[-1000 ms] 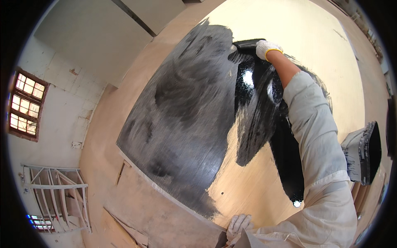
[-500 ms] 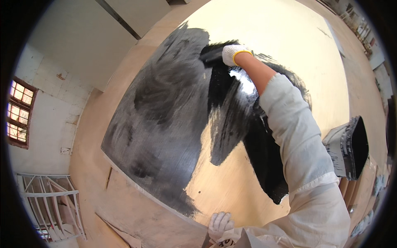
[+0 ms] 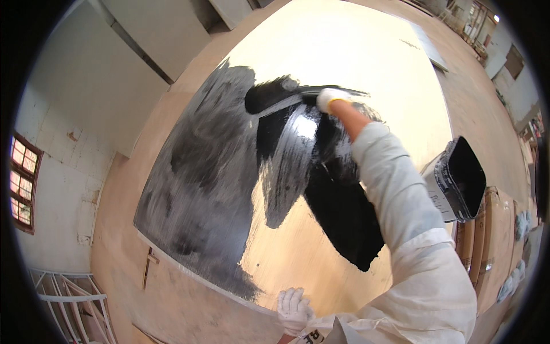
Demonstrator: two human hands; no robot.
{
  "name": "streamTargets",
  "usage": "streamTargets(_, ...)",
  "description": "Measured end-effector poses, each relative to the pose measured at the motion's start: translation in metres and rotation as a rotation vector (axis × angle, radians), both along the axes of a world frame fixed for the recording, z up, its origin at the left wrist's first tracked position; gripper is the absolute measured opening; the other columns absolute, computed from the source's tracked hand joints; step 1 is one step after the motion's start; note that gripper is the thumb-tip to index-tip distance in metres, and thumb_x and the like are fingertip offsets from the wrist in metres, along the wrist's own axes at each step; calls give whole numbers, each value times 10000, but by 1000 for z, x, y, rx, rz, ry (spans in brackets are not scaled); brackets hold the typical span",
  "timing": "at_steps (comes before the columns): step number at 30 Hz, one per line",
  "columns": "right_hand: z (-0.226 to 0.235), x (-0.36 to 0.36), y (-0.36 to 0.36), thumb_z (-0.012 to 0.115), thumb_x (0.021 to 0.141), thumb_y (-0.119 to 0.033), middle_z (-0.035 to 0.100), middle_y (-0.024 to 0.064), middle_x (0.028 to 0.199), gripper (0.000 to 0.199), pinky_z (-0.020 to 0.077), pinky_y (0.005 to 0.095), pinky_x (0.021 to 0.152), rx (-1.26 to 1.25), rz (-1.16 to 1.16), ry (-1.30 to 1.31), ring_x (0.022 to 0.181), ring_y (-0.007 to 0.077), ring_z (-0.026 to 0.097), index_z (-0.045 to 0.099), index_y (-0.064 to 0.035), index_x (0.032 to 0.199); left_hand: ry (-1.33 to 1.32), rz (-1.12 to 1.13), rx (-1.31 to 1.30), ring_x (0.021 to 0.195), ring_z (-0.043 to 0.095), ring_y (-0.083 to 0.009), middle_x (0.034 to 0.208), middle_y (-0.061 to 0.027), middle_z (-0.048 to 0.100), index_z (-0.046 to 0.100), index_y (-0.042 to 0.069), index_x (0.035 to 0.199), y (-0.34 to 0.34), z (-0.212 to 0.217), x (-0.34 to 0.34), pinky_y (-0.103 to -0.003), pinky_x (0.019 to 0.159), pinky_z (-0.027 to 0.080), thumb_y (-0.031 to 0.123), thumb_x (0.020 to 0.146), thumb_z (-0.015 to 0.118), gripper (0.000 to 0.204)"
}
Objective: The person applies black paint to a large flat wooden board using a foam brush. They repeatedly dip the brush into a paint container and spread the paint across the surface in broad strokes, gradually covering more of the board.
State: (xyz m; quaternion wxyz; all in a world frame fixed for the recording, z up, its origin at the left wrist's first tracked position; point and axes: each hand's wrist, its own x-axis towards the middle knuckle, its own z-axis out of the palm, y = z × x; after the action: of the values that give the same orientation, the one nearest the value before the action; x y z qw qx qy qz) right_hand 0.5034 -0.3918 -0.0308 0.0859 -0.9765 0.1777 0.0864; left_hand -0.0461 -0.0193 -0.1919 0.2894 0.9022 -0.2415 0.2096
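A pale board (image 3: 321, 258) lies before me, its left part covered with streaky dark grey-black coating (image 3: 212, 149). Far out over the board, my white-gloved right hand (image 3: 332, 100) is closed on a black-coated spreader (image 3: 311, 98), mostly lost against the wet black. Around it are thick, glossy black strokes, with a bright reflection beside them. A heavy black patch (image 3: 346, 212) sits nearer me, left of my forearm. My gloved left hand (image 3: 294, 309) rests open on the near edge of the board, fingers on its surface, holding nothing.
A white bucket (image 3: 452, 183) with a black inside and smeared rim stands on the right edge of the board. Cardboard boxes (image 3: 490, 246) are beyond it. Large grey panels (image 3: 97, 74) stand at the left, and a white metal frame (image 3: 74, 304) at lower left.
My right hand has swept the spreader rightward across the board, leaving a fresh black streak to its left. The view has shifted slightly. My left hand stays at the near edge.
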Motion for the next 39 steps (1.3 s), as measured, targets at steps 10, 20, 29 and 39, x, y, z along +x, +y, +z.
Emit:
streamTargets(10, -19, -72, -49, 600, 997, -190, 712, 144, 1477, 383, 615, 535, 984, -77, -243, -6, 1353, 320, 694, 799, -86, 1307, 35, -82, -53, 1149, 639, -419, 1216, -173, 674, 654, 82, 1029, 0, 18, 6, -608, 948, 513, 3, 685, 654, 353)
streamTargets(20, -33, -169, -31, 585, 1010, -200, 589, 226, 1598, 436, 579, 696, 969, -87, -210, 150, 1354, 405, 680, 712, -61, 1403, -13, -2, -25, 1111, 638, -428, 1200, -196, 669, 645, 44, 1018, -11, 45, 6, -586, 890, 527, -40, 684, 645, 344)
streamTargets(29, -38, -91, -86, 699, 983, -152, 783, 234, 1275, 331, 632, 626, 904, -340, -30, 334, 1183, 393, 771, 813, -104, 1290, 35, -94, -79, 1113, 637, -430, 1224, -196, 669, 640, 51, 1032, -13, 39, 8, -613, 924, 516, -32, 701, 654, 342)
streamTargets(39, -33, -136, -110, 577, 1029, -243, 729, 231, 1409, 411, 587, 563, 1028, -102, -275, 148, 1300, 390, 720, 743, -91, 1373, 47, -115, -60, 1169, 638, -431, 1240, -193, 677, 655, 54, 1041, -11, 42, 5, -629, 1010, 507, -23, 735, 658, 316)
